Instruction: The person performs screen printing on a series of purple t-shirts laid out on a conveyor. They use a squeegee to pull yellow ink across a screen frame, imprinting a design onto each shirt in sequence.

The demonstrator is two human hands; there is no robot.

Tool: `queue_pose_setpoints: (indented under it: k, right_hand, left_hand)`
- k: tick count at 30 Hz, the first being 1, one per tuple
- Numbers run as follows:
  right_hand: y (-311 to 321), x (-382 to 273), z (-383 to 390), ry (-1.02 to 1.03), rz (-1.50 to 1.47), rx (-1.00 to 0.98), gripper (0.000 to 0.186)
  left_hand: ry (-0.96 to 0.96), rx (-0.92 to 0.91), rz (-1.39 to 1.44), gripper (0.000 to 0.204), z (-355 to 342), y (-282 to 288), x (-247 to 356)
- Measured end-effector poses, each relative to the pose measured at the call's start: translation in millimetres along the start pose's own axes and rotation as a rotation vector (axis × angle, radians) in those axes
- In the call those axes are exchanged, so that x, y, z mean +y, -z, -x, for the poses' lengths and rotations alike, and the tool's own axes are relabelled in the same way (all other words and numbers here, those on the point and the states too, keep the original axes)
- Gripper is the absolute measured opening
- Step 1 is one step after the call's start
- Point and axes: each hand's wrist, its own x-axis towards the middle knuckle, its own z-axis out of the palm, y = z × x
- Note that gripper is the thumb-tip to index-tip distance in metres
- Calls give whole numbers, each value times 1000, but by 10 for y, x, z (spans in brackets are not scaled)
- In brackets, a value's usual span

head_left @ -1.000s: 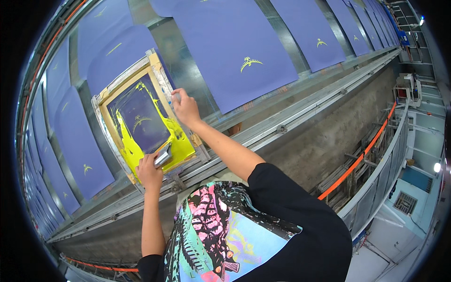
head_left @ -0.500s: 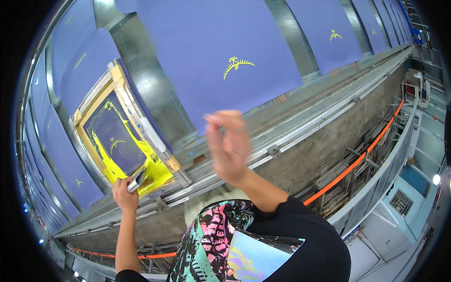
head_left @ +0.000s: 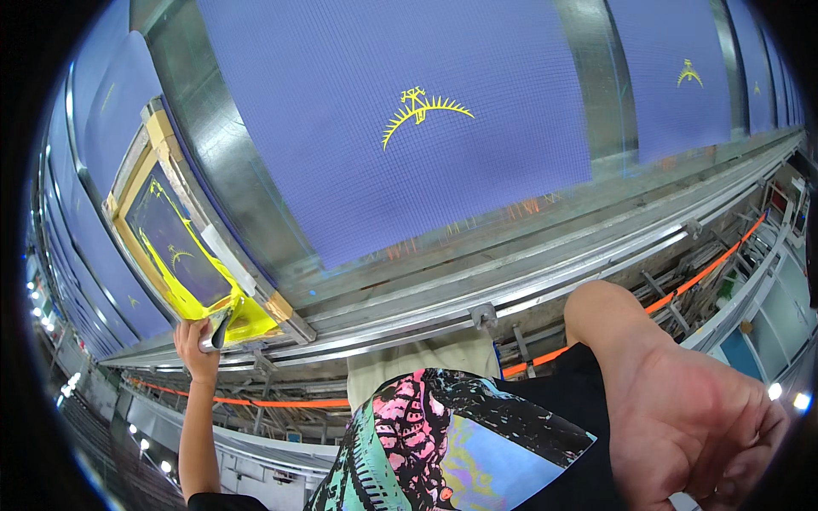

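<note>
In my left hand is a squeegee with a silvery handle, its fingers closed around it. The squeegee sits at the near end of a screen printing frame, in bright yellow ink pooled there. Yellow ink also streaks both sides of the mesh, which bears a curved, spiked motif. My right hand is raised close at the lower right, palm bare and fingers curled inward, partly in shadow. Nothing shows in it. Beyond lies a purple textured sheet with a yellow arched print.
More purple sheets lie along the long table, several with the same print. A metal rail with a clamp block runs along its near edge. Below it are an orange strip and stacked bars.
My right hand has moved from above the table edge down and right, closer to me. My left hand still grips the squeegee at the frame's near end. The view has shifted.
</note>
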Motion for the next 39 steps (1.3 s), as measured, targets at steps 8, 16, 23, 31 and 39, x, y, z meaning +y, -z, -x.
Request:
queue_pose_setpoints:
  k: [8, 16, 23, 31, 39]
  right_hand:
    - [-126, 446, 767, -42, -59, -114, 21]
    - [-328, 593, 1049, 9, 48, -77, 35]
    - [-439, 688, 1268, -32, 16, -195, 30]
    - [-482, 706, 1383, -33, 4, -193, 32]
    - [-436, 667, 1397, -31, -1, -207, 34]
  left_hand:
    - [3, -48, -25, 26, -271, -329, -243]
    - [-9, -40, -24, 27, -300, -492, -441]
    - [-20, -48, -9, 28, -321, -547, -555]
    - [-10, -41, -25, 27, -288, -605, -618]
    - [-32, -35, -12, 28, -306, -673, -619]
